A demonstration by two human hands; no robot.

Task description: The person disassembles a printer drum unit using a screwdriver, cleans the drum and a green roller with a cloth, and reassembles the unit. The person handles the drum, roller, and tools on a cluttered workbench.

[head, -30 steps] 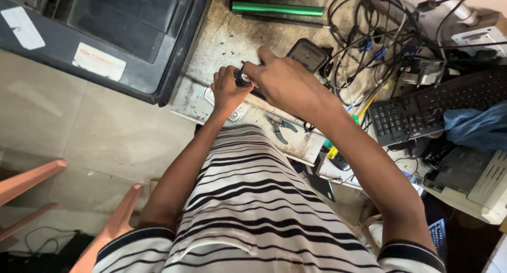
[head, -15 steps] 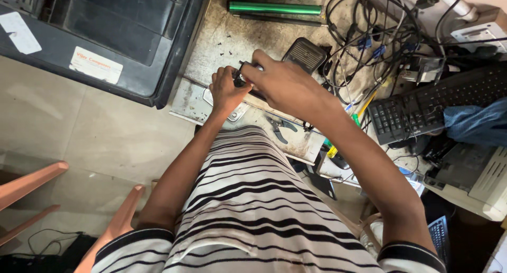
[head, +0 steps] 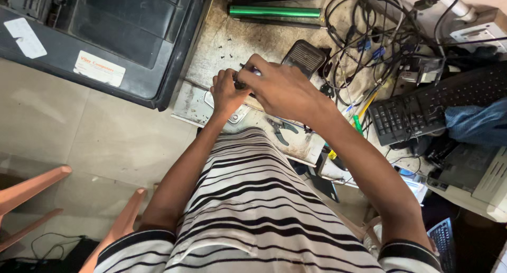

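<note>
Grey, scuffed and stained sheet surface forms the bench (head: 248, 38), speckled with small dark flecks. At its left edge a large black printer (head: 105, 35) of smooth moulded plastic is seen, flat-topped, with two pale labels on its casing. At the right a black keyboard (head: 433, 106) lies at an angle, a crumpled blue cloth (head: 478, 122) draped at its end. A dense tangle of thin black cables (head: 369, 35) is spread between the keyboard and the bench's far edge. A long green cylindrical roller (head: 274, 11) lies along the far edge, glossy in finish. A dark, rounded rectangular device (head: 305, 55) with a ribbed face rests just beyond the hands. Small pliers (head: 281, 129) with dark handles lie near the bench's front edge.

Both hands are brought together over the middle of the bench. A small dark part (head: 241, 84) is pinched between them: the left hand (head: 228, 92) is closed on it from below, the right hand (head: 277, 88) is curled over it from above. The part's exact shape cannot be told, being mostly covered by fingers.
</note>
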